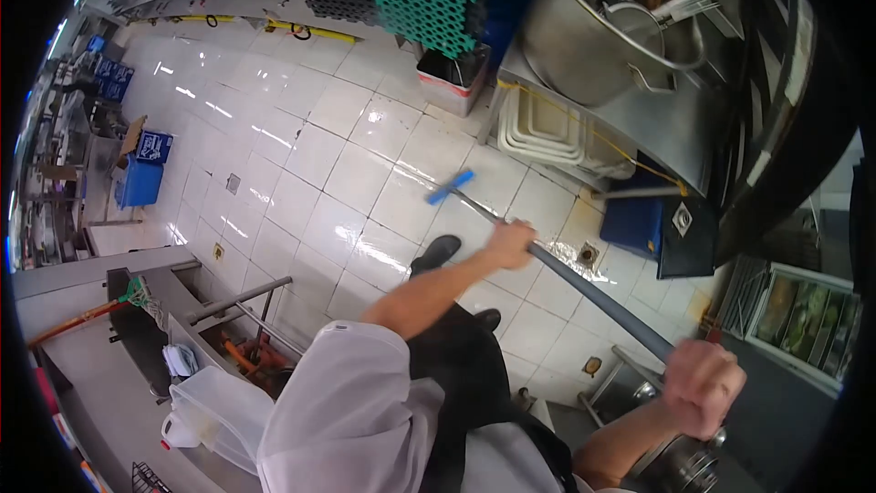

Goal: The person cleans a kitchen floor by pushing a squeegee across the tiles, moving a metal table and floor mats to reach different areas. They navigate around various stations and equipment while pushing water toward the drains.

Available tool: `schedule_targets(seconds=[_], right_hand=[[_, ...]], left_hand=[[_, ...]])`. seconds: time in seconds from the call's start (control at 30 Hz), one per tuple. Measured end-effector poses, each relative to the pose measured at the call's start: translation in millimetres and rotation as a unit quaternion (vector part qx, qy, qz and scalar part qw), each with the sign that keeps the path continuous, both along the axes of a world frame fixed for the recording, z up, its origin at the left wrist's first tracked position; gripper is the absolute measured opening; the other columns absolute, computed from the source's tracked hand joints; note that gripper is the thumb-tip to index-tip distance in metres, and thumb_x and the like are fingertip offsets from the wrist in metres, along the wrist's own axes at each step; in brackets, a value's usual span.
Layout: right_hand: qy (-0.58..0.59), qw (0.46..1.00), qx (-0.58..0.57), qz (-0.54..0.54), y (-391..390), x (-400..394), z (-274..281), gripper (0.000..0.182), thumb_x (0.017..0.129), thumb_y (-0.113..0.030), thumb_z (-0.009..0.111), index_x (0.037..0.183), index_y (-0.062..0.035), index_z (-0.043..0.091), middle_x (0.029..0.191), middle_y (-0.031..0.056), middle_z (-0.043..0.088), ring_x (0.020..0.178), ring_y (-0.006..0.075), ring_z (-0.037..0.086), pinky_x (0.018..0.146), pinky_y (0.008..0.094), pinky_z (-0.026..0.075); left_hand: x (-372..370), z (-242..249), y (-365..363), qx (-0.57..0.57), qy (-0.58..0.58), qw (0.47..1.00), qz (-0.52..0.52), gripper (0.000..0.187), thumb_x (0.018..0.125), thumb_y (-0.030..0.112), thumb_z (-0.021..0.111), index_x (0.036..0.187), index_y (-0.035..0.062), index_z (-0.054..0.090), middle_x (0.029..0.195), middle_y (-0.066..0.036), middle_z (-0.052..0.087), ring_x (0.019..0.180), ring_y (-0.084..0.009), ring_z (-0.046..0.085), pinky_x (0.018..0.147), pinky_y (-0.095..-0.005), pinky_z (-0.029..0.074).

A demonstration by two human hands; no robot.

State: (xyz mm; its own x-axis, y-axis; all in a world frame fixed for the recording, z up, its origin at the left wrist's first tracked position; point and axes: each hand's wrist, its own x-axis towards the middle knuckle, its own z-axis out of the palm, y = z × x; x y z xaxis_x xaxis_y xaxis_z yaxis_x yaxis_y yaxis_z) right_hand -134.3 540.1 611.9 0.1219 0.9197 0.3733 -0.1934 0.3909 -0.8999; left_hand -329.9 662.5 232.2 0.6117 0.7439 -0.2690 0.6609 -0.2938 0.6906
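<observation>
A long-handled floor squeegee with a narrow blue head [452,187] rests on the white tiles; whether its edge is a blade or bristles is too small to tell. Its grey handle [598,298] slants down to the right across my front. Partway along the shaft, my left hand [511,245] is closed around it. My right hand [703,388] grips the upper end, by the right side of my body. The floor [333,173] around the head shines as if wet. My dark shoes [436,254] stand close to the blue head.
To the right, a steel table [666,128] carries a large pot [584,46] of utensils, with white tubs [543,128] below. Green and black mats [424,9] hang above a bin [453,82]. A clear plastic container [219,411] sits left. Floor drains [589,254] dot the tiles.
</observation>
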Motion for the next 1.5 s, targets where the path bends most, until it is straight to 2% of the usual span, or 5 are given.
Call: schedule_targets(seconds=[0.43,0.57,0.8,1.27,1.5], right_hand=[[0.032,0.999,0.008,-0.009,369.4,-336.3,-311.1,0.02,0.084,0.0,0.049,0.065,0.0031,0.042,0.064,0.0102,0.048,0.064,0.0214,0.047,0.069,0.0395,0.043],[0.012,1.0,-0.002,0.028,382.4,-366.0,-359.6,0.018,0.087,0.0,0.053,0.071,0.0057,0.049,0.071,0.0088,0.055,0.064,0.0156,0.048,0.06,0.0305,0.039],[-0.018,0.999,-0.009,0.026,257.8,-293.7,-212.7,0.034,0.092,-0.007,0.054,0.062,0.0042,0.045,0.061,0.0109,0.051,0.055,0.0205,0.044,0.058,0.0396,0.039],[-0.108,0.991,-0.081,-0.026,155.6,-167.8,-29.0,0.036,0.093,-0.015,0.059,0.063,-0.0022,0.044,0.053,0.0067,0.043,0.05,0.0192,0.04,0.06,0.0417,0.037],[-0.068,0.995,-0.016,0.073,167.2,-161.6,8.0,0.029,0.087,-0.012,0.059,0.066,-0.0079,0.039,0.055,0.0057,0.041,0.052,0.0196,0.036,0.06,0.0405,0.033]], left_hand=[[-309.5,-101.1,372.5,0.14,0.02,0.907,0.396,0.056,0.085,0.039,0.076,0.135,0.0208,0.059,0.142,-0.019,0.051,0.122,-0.0466,0.055,0.103,-0.0523,0.048],[-318.2,-108.7,368.4,0.119,0.022,0.896,0.427,0.039,0.083,0.035,0.077,0.115,0.0128,0.07,0.143,-0.026,0.051,0.133,-0.0432,0.049,0.108,-0.0544,0.043],[-305.6,-119.7,300.4,-0.016,0.176,0.975,0.131,0.022,0.074,0.02,0.078,0.095,0.0162,0.075,0.133,-0.012,0.06,0.14,-0.039,0.041,0.112,-0.0672,0.033],[-55.7,-28.7,123.6,-0.123,-0.027,0.99,0.064,0.026,0.079,0.027,0.07,0.104,0.0188,0.076,0.12,-0.015,0.066,0.132,-0.0419,0.049,0.1,-0.0575,0.049],[-114.2,39.9,164.6,-0.055,0.039,0.994,0.087,0.026,0.071,0.023,0.073,0.096,0.0195,0.078,0.11,-0.012,0.07,0.116,-0.0335,0.06,0.098,-0.0551,0.046]])
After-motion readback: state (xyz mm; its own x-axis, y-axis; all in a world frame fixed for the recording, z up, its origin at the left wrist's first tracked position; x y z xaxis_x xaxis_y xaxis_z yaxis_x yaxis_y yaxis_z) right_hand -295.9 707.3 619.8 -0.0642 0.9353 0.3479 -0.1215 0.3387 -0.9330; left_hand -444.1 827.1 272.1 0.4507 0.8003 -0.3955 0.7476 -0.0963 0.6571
